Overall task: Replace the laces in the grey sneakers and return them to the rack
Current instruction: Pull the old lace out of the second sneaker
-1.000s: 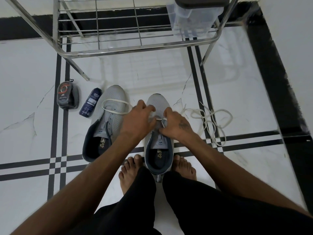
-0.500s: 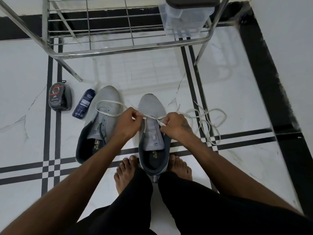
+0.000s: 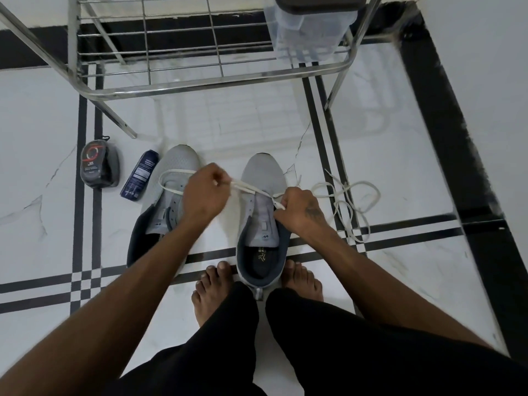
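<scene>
Two grey sneakers stand on the floor between me and the rack. The right sneaker [image 3: 264,178] sits between my bare feet, and a white lace [image 3: 248,188] runs across its front eyelets. My left hand [image 3: 204,195] pinches one end of that lace, drawn up and to the left over the left sneaker [image 3: 178,164]. My right hand [image 3: 298,208] grips the other end at the shoe's right side. The slack loops back over the left sneaker. A second white lace [image 3: 347,201] lies loose on the floor to the right.
The steel shoe rack [image 3: 200,87] stands just beyond the sneakers, with a clear lidded plastic box [image 3: 311,27] on its shelf. A dark shoe-polish sponge [image 3: 98,164] and a blue spray can [image 3: 140,175] lie left of the sneakers. A white wall rises at the right.
My left hand has pulled its lace end up and out to the left, away from the right sneaker. The lace now stretches taut between both hands. My right hand stayed at the eyelets.
</scene>
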A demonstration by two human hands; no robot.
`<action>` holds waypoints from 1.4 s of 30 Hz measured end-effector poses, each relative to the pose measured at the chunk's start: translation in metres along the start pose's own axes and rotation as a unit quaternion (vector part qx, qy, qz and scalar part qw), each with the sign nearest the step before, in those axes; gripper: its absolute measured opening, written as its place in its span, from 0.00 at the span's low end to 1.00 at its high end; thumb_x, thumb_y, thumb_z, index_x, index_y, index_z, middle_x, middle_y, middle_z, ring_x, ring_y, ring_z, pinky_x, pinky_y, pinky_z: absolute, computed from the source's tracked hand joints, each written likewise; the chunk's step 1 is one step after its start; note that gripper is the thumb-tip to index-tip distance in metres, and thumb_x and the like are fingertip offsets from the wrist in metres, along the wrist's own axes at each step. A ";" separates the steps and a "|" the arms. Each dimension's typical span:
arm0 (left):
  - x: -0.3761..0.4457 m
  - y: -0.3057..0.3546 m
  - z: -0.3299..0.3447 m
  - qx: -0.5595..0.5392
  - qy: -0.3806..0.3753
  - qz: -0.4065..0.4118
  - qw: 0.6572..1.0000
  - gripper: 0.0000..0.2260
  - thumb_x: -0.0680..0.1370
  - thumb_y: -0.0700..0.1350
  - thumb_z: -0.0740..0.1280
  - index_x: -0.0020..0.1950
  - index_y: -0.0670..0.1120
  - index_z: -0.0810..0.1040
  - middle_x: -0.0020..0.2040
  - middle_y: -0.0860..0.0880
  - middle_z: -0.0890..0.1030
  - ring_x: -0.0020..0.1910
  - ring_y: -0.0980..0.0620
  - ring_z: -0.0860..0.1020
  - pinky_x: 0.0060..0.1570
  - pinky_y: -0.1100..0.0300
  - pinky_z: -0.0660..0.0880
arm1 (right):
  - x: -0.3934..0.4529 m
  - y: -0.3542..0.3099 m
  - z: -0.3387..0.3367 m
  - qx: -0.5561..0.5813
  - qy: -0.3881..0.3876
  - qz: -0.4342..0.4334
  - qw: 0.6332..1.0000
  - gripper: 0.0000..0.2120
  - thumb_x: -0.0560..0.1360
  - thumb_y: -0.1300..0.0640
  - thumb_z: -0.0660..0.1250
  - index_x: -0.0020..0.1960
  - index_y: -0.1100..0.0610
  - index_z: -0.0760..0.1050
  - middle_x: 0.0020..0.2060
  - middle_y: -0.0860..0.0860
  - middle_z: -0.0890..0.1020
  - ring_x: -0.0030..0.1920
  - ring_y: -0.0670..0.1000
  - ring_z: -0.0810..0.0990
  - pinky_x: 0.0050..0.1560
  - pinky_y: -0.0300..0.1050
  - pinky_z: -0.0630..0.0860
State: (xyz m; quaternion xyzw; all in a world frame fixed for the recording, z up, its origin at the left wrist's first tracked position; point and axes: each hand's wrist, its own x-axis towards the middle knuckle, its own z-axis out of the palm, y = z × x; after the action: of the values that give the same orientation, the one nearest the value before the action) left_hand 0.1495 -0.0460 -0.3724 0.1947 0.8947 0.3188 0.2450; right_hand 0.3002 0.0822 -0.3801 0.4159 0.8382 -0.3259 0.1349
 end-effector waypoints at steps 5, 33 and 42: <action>-0.003 -0.012 -0.011 0.042 0.104 0.070 0.991 0.08 0.81 0.46 0.62 0.58 0.46 0.77 0.56 0.48 0.79 0.53 0.47 0.78 0.50 0.54 0.73 | -0.004 0.000 -0.002 -0.022 -0.025 -0.035 0.999 0.06 0.75 0.56 0.68 0.46 0.55 0.71 0.43 0.52 0.76 0.42 0.52 0.75 0.30 0.38 0.62; -0.008 0.020 0.003 0.282 0.045 0.296 0.912 0.16 0.80 0.47 0.64 0.66 0.44 0.76 0.63 0.43 0.78 0.59 0.41 0.74 0.57 0.47 0.71 | -0.005 0.003 -0.003 -0.014 -0.027 -0.038 0.999 0.06 0.73 0.57 0.67 0.43 0.56 0.70 0.38 0.51 0.75 0.39 0.52 0.75 0.29 0.39 0.62; 0.000 0.034 0.024 0.402 -0.067 0.297 0.863 0.06 0.74 0.41 0.67 0.50 0.47 0.79 0.48 0.47 0.80 0.48 0.44 0.79 0.49 0.53 0.69 | -0.004 0.005 0.004 -0.011 -0.009 -0.030 0.999 0.09 0.73 0.54 0.68 0.50 0.57 0.75 0.42 0.50 0.75 0.42 0.51 0.74 0.30 0.39 0.62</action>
State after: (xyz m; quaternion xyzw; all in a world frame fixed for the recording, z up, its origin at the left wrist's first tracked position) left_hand 0.1699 -0.0102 -0.3660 0.5540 0.8263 -0.0252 0.0985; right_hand 0.3061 0.0792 -0.3832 0.3864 0.8523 -0.3247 0.1373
